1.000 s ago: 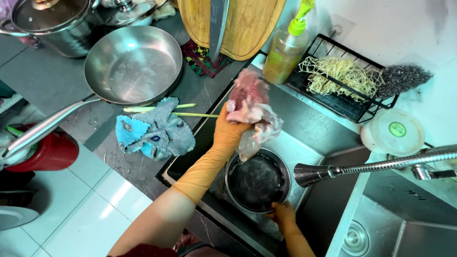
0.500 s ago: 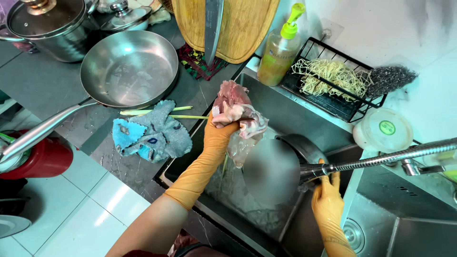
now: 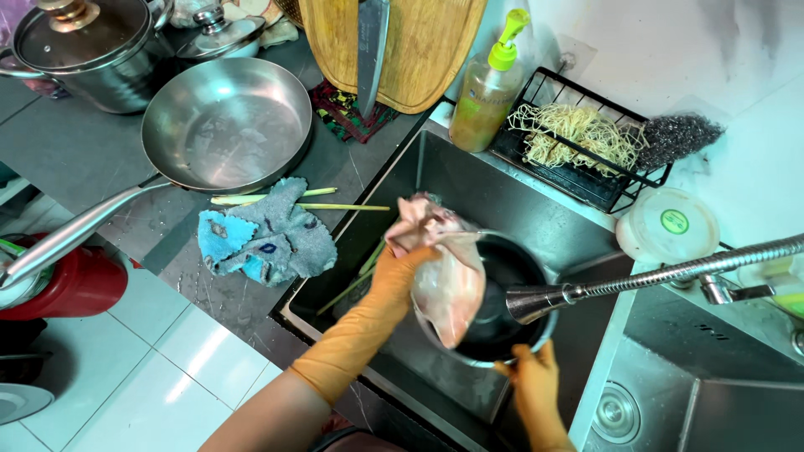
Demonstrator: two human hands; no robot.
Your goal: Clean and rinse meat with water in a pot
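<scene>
**Around the sink**

A steel frying pan (image 3: 224,125) sits on the dark counter (image 3: 75,167) at upper left, with a lidded pot (image 3: 88,50) above it. A blue-grey rag (image 3: 266,237) lies just below the pan. At top centre a knife (image 3: 371,50) rests on a wooden cutting board (image 3: 427,50). A soap bottle (image 3: 486,92) stands beside a black wire rack (image 3: 586,151).

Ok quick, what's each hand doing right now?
Left hand: closed, holding raw chicken over the sink.
Right hand: closed on the pot rim.
</scene>
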